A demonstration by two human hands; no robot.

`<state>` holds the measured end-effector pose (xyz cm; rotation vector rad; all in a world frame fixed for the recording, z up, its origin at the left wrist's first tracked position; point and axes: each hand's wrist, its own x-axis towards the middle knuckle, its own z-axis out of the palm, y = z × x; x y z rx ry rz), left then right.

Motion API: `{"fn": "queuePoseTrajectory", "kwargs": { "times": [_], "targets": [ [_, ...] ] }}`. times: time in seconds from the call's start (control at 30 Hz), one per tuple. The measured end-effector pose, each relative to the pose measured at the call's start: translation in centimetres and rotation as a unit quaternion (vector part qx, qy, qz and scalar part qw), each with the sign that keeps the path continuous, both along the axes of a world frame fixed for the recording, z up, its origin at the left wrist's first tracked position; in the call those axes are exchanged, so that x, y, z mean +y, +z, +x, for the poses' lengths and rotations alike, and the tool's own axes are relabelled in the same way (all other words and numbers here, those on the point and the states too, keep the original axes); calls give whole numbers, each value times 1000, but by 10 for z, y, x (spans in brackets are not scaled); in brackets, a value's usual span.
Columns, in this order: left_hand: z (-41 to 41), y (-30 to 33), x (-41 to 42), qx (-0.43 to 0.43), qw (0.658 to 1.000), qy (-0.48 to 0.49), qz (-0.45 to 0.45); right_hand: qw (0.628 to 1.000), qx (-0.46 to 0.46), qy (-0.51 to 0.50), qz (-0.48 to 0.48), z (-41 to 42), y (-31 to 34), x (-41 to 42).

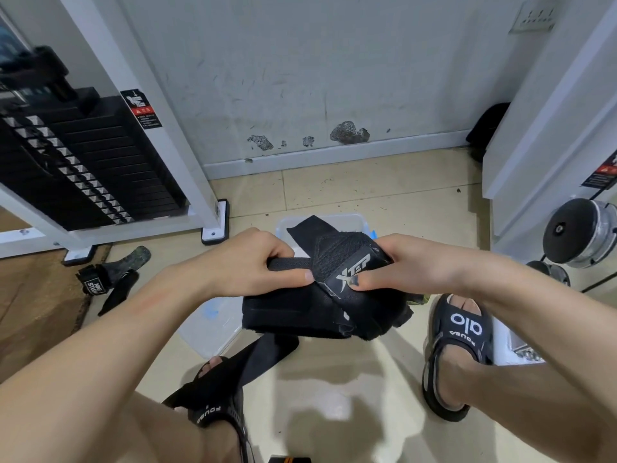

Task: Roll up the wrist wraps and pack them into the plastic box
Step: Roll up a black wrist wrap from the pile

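Both hands hold a black wrist wrap (pixel 337 282) with a silver logo, above a clear plastic box (pixel 213 332) on the floor. My left hand (pixel 247 262) grips the wrap's narrow strap end. My right hand (pixel 400 265) grips the wider padded part, its thumb pressed on the logo patch. A long tail of the wrap (pixel 240 372) hangs down across my left sandal. The wrap and my hands hide most of the box. Another wrap (pixel 107 279), camouflage and black with a white label, lies on the floor at the left.
A weight stack (pixel 76 162) in a white frame stands at the left. A white wall with a skirting board is ahead. A dumbbell (pixel 581 232) lies at the right beside a white frame. My sandalled feet (pixel 457 349) stand on beige tiles.
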<state>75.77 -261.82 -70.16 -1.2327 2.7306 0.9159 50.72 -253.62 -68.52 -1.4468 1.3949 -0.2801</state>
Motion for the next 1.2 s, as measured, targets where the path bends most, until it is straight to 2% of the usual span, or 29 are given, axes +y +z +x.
{"fn": "queuePoseTrajectory", "kwargs": {
  "times": [0.13,0.27,0.5,0.57,0.63,0.73,0.87,0.97,1.03,1.1,1.2],
  "targets": [
    [3,-4,-4,-64,996,21,-51,999,4,-31,-40,0,-1,-3],
    [5,-8,-7,-163,985,56,-22,994,23,-76,-78,-4,-1,-9],
    [3,-12,-2,-178,981,62,48,990,65,-67,-109,1,0,-11],
    [1,-11,1,-125,989,49,67,989,42,-77,-116,2,2,-12],
    [-5,-8,6,-26,992,32,117,989,15,-81,-123,4,4,-14],
    [-16,-5,12,80,976,31,200,987,-2,-75,-140,6,7,-17],
    [-19,1,11,140,948,68,277,968,45,-102,-227,4,5,-20],
    [-21,8,10,173,930,108,306,927,100,-205,-299,1,6,-26],
    [-23,9,9,185,918,129,327,912,66,-271,-301,-2,11,-28],
    [-24,8,7,209,902,162,342,911,-1,-318,-261,-3,17,-28],
    [-25,5,5,282,854,230,371,912,-109,-351,-182,-1,21,-24]
  ]
}}
